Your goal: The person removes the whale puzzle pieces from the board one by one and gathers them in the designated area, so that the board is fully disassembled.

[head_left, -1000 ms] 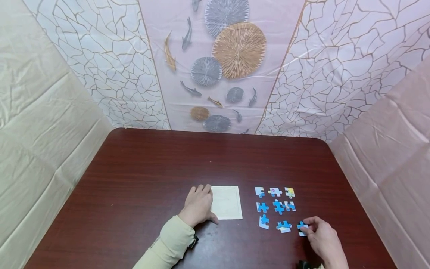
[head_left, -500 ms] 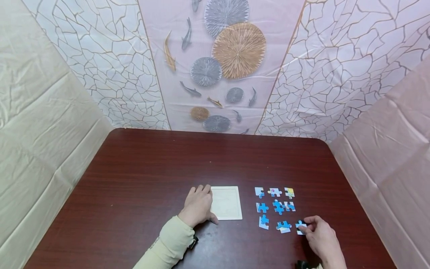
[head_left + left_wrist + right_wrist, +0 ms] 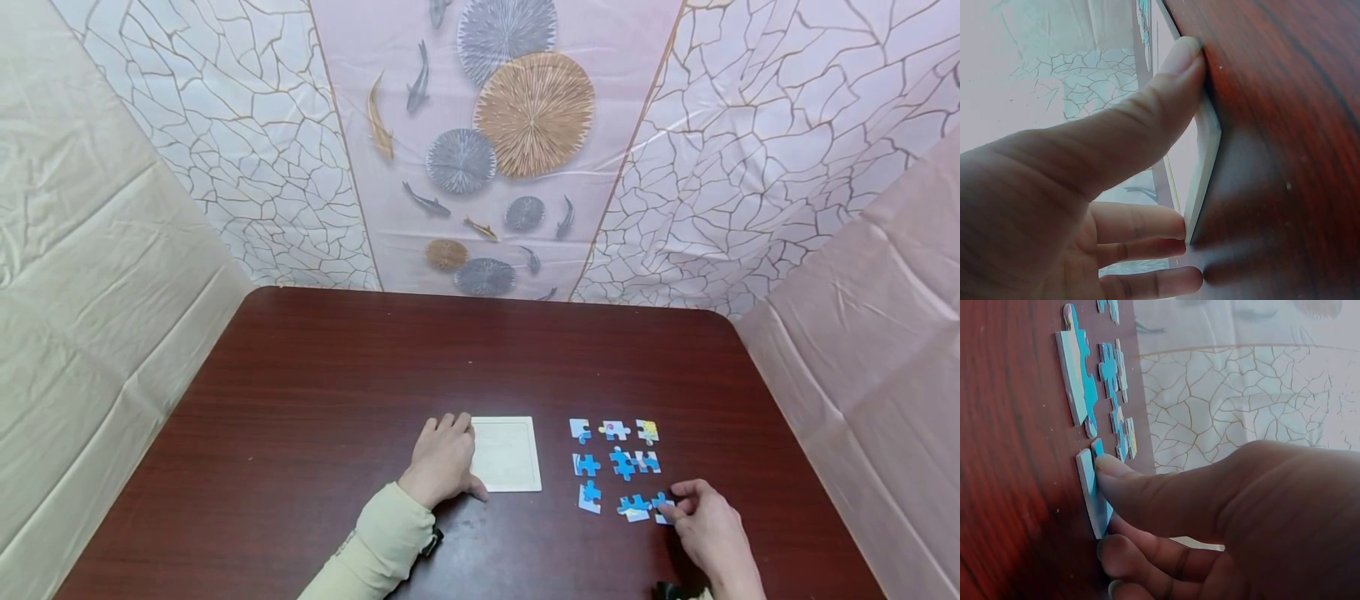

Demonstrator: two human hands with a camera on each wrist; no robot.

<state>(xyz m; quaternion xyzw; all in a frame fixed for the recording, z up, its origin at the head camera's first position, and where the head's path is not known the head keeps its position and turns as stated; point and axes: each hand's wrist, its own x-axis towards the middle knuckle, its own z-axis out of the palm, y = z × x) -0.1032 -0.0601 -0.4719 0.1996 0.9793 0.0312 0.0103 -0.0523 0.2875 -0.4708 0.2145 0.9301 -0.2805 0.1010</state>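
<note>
My left hand [image 3: 442, 462] is at the left side of a flat white puzzle tray [image 3: 506, 454]. In the left wrist view its thumb [image 3: 1179, 59] lies over one edge of the tray, while the fingers [image 3: 1141, 224] touch the adjoining edge, holding the corner between them. At the right, my right hand [image 3: 708, 525] pinches a blue-and-white jigsaw piece [image 3: 1092, 494] by its side, low at the table. That piece sits close beside another jigsaw piece [image 3: 634, 508], with a narrow gap showing in the right wrist view.
Several other jigsaw pieces lie in rows right of the tray, among them a yellow-printed piece [image 3: 647, 431] and a blue middle piece [image 3: 622, 463]. The dark red wooden table [image 3: 337, 367] is bounded by a patterned backdrop [image 3: 480, 167] and cloth sides.
My right hand has slid its jigsaw piece leftward, closing most of the gap to the neighbouring piece. The left hand and tray stay put.
</note>
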